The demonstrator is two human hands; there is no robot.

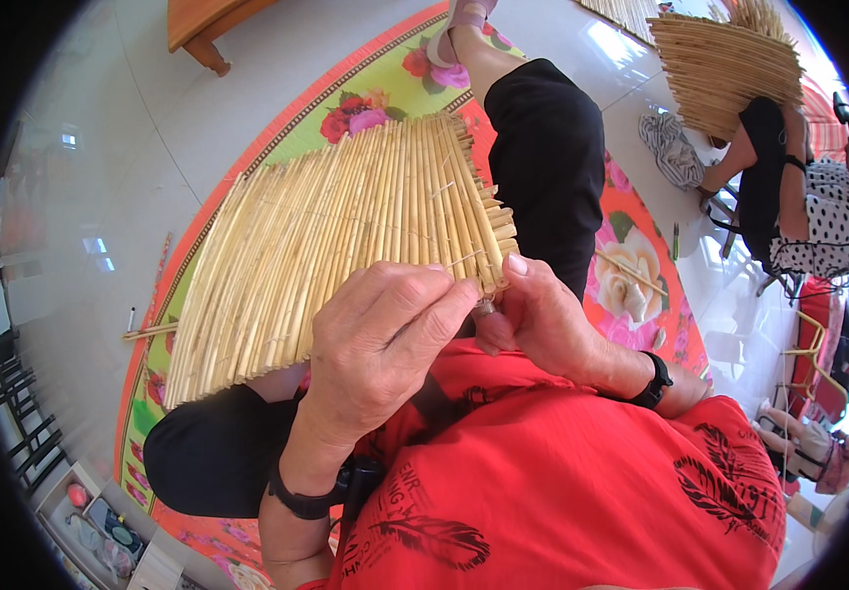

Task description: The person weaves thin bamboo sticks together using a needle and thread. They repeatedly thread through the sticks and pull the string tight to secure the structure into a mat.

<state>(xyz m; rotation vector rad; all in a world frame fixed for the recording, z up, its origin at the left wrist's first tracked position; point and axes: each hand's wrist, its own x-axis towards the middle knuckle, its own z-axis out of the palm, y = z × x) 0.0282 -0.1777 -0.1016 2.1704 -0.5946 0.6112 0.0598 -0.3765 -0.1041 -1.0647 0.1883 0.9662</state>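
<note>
A mat of straw-coloured reed stalks (326,216), laid side by side and stitched across with thin thread, lies over my lap. My left hand (380,339) is at its near right corner, thumb and fingers pinched together. What they hold, if anything, is too small to make out. Beside it, my right hand (552,320) grips the mat's corner, thumb on top and the other fingers curled below. The two hands almost touch. A thin pale sliver or thread end (466,260) shows on the stalks just above the left fingertips. Stalk ends along the right edge are uneven.
A floral rug (365,103) lies under my legs, with loose stalks (631,270) on its right. At the upper right another person (818,211) sits with a similar reed mat (725,74). A wooden table (210,29) stands top left, an open drawer (100,521) lower left.
</note>
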